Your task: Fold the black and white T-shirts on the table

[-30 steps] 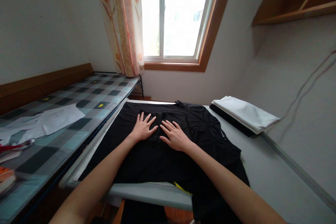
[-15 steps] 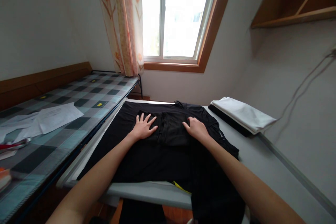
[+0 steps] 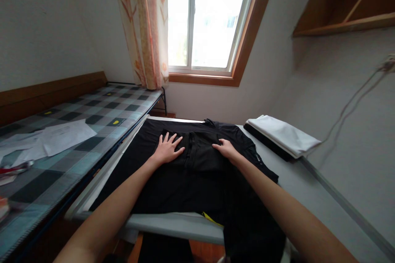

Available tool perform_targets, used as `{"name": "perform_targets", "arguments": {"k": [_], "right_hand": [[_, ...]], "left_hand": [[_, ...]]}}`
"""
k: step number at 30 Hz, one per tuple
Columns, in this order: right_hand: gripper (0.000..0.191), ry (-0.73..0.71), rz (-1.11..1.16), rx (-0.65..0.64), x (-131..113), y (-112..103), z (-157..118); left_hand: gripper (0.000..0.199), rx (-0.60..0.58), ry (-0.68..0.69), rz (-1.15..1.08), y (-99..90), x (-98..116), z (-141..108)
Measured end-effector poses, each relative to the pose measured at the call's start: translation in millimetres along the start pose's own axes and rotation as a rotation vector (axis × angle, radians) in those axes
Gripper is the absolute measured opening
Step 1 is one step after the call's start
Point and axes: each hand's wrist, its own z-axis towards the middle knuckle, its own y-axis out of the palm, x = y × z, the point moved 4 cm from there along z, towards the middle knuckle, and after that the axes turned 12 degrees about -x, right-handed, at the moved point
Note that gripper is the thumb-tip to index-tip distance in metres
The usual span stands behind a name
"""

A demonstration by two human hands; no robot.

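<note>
Garment of soft black fabric [image 3: 173,193] is noted, in the head view, spread across a pale, flat-topped table [image 3: 311,197], directly beneath both forearms. Its longer spread appears to run left to right, across the line of reach; a near-right portion hangs past the table's near edge. On top sits a black, roughly rectangular layer of cloth [image 3: 206,152], its long side also crosswise, spanning the gap between the hands. Left hand [image 3: 167,149]: palm down, fingers fanned wide, flat on the layer's left end. Right hand [image 3: 226,148]: at the layer's right end, fingers curled, thumb pointing inward; whether fabric is pinched cannot be told. The right hand is the nearer to a folded white cloth [image 3: 282,133] resting on a folded black cloth [image 3: 267,143], well apart at the far right.
</note>
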Motion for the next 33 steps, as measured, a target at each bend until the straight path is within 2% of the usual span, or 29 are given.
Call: {"name": "perform_targets", "arguments": {"k": [4, 9, 12, 15, 17, 19, 21, 23, 26, 29, 31, 33], "right_hand": [[0.032, -0.078, 0.022, 0.045, 9, -10, 3], [0.038, -0.076, -0.025, 0.109, 34, -56, -3], [0.045, 0.035, -0.024, 0.144, 55, -88, -12], [0.051, 0.155, 0.009, 0.151, 68, -109, -20], [0.055, 0.199, 0.045, 0.133, 64, -115, -24], [0.058, 0.198, 0.111, 0.089, 48, -117, -27], [0.056, 0.127, 0.202, 0.015, 18, -112, -30], [0.05, -0.034, 0.285, -0.079, -19, -98, -33], [0.055, -0.296, 0.288, -0.338, -62, -56, -41], [0.049, -0.49, -0.024, -0.346, -67, -14, -46], [0.046, -0.581, -0.244, -0.31, -54, 10, -47], [0.05, -0.599, -0.415, -0.267, -36, 27, -46]], "left_hand": [[0.066, 0.046, 0.02, -0.016, -10.9, 2, -6], [0.061, 0.142, 0.054, -0.104, -25.7, 4, -11], [0.059, 0.1, 0.167, -0.187, -21.0, 11, -8], [0.056, 0.008, 0.311, -0.219, -9.1, 23, -7], [0.056, -0.05, 0.341, -0.214, -1.2, 29, -6], [0.056, -0.079, 0.33, -0.218, 3.9, 32, -6], [0.056, -0.072, 0.322, -0.246, 5.4, 32, -5], [0.053, -0.026, 0.308, -0.314, 3.3, 31, -3], [0.054, 0.077, 0.22, -0.521, -2.6, 26, 2], [0.06, 0.074, 0.137, -0.786, -2.5, 19, 7], [0.054, 0.027, 0.13, -0.918, 0.9, 17, 9], [0.06, 0.004, 0.142, -0.985, 4.1, 15, 10]]}}
